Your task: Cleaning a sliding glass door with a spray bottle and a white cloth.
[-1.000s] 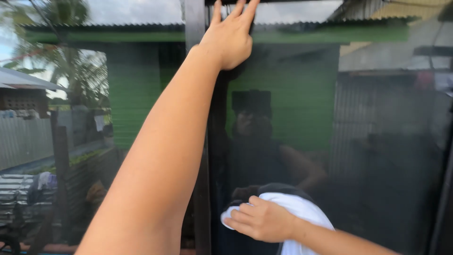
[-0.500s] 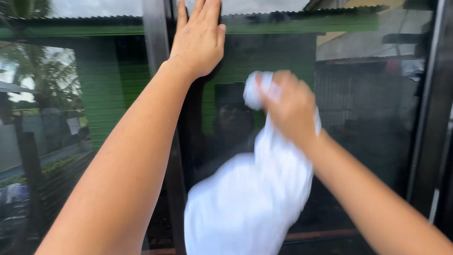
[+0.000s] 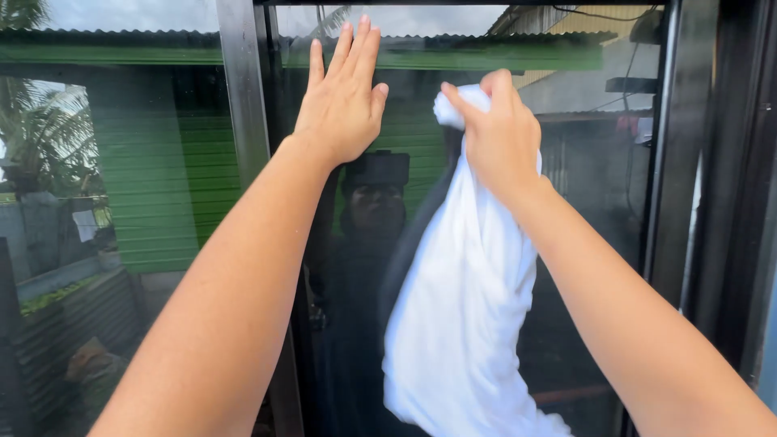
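Note:
My left hand [image 3: 344, 101] lies flat, fingers spread, against a dark glass window pane [image 3: 591, 186] near its top. My right hand [image 3: 498, 133] is closed around a bunched white cloth [image 3: 465, 316] and holds its top end against the glass just right of the left hand. The rest of the cloth hangs down loosely below my wrist. The glass mirrors a green building and a person's dark reflection.
A dark vertical frame bar [image 3: 243, 105] runs just left of my left hand. Another dark frame post [image 3: 676, 154] stands at the right, with more dark framing beyond it. The left pane [image 3: 121, 202] reflects green siding, a palm and fences.
My right hand has risen from low on the pane to the top, carrying the white cloth, which now hangs unfurled. The view has shifted right; the left hand stays pressed on the glass.

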